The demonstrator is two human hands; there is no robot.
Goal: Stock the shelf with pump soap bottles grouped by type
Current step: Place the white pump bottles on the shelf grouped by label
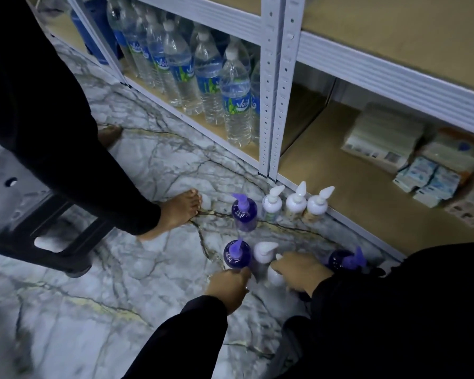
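Observation:
Pump soap bottles stand on the marble floor in front of the low shelf (348, 184). In the far row are a purple bottle (244, 213) and three white bottles (296, 203) side by side. Nearer me stand a second purple bottle (237, 254), a white bottle (263, 254) and a third purple bottle (342, 259) at the right. My left hand (227, 284) curls round the near side of the second purple bottle. My right hand (303, 272) grips another white bottle (275, 277), which it partly hides. Both hands are blurred.
Another person's bare foot (179, 210) and dark-clad leg stand just left of the bottles. A black stool (52, 228) is at far left. Large water bottles (208, 77) fill the left shelf bay. Stacked packs (422, 160) sit at the right of the low shelf.

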